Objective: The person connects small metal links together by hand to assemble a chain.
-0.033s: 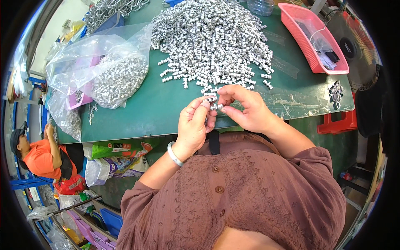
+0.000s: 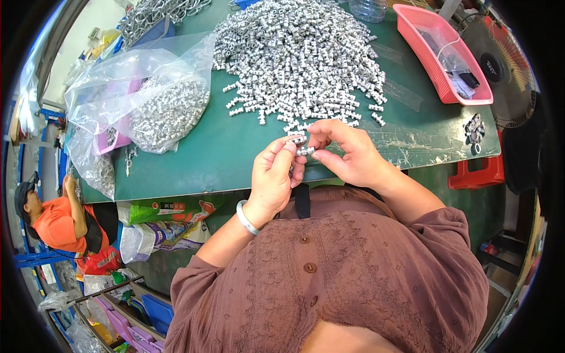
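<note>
My left hand (image 2: 274, 172) is closed, its thumb and fingers pinching a small silvery ribbed metal piece (image 2: 299, 140) just above the table's near edge. Against it, my right hand (image 2: 352, 157) has thumb and index finger closed on a second small ribbed metal piece (image 2: 305, 151). The two pieces are side by side; whether they touch I cannot tell. Something dark shows partly between the lower fingers of the left hand. Right beyond my fingertips begins a large heap (image 2: 294, 56) of similar small silvery pieces, with several loose ones along its near side.
The green table (image 2: 176, 176) also bears a clear plastic bag (image 2: 168, 112) of small metal parts, a pink basket (image 2: 438, 70), and a little pile of dark rings (image 2: 474, 132). A fan (image 2: 494, 67) and red stool (image 2: 479, 172) are at right. A person in orange (image 2: 62, 226) works at left.
</note>
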Demonstrator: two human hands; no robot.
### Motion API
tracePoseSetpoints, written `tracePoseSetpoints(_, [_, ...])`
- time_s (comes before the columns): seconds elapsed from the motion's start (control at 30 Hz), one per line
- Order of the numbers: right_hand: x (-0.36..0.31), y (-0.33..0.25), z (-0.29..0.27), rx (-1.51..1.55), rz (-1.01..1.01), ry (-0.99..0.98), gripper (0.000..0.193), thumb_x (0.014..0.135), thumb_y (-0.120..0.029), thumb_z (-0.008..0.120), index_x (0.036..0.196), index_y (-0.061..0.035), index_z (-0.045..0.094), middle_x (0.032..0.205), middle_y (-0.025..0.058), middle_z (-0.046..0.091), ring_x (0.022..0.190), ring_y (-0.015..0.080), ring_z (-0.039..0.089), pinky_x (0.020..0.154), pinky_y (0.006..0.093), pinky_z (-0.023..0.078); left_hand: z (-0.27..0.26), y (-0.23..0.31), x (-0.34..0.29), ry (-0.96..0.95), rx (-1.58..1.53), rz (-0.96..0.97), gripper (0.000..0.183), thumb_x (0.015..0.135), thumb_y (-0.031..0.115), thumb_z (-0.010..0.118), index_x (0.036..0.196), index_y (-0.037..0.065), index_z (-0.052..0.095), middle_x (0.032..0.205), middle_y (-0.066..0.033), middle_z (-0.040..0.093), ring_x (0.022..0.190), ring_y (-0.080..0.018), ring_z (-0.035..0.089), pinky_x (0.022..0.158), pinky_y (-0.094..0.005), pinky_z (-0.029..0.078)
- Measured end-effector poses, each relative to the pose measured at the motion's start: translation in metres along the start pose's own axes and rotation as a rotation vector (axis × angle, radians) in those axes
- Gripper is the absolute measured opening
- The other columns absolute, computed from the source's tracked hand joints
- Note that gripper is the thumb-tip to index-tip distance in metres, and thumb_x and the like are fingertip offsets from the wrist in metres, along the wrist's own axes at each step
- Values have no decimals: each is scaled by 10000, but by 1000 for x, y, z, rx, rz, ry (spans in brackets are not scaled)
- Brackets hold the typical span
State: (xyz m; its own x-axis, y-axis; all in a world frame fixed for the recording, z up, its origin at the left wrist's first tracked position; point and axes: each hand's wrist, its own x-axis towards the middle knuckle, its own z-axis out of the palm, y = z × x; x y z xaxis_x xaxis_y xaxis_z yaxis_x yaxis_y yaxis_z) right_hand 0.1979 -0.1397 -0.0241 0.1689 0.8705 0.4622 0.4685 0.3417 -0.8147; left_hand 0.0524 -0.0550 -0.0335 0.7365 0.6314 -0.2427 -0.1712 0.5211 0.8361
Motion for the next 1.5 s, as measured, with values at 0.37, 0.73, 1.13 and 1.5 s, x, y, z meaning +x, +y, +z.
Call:
tracePoseSetpoints(0.37, [1,8,-8,24,72,23,172,768,2,581,940,5,564,798,63,581,730,132,574,640,248,456,-1,1,-2,-21,64,25,194,897,155,458,1025,49,557,692,-16,553,494,-50,431,417,-167,328])
tracePoseSetpoints(0.73, [5,4,-4,141,181,-11,133,755,-7,613,887,-6,603,775,52,575,677,105,546,610,232,440,-8,9,4,-182,-359,-344,199,901,201,441,915,10,497,713,-28,503,478,-33,366,368,-144,290])
tracePoseSetpoints(1.13, [3,5,-1,312,293,0,110,770,-6,605,880,-1,608,787,27,575,737,85,549,657,220,442,-7,8,1,-226,-203,-208,203,907,194,434,939,5,502,723,-24,509,475,-36,387,369,-143,289])
tracePoseSetpoints(1.5, [8,-3,-1,160,163,-13,100,751,-6,616,851,-10,611,754,37,560,674,99,549,601,219,435,-17,7,9,-368,-425,-361,169,899,171,441,922,8,477,714,-34,484,465,-33,359,360,-143,271])
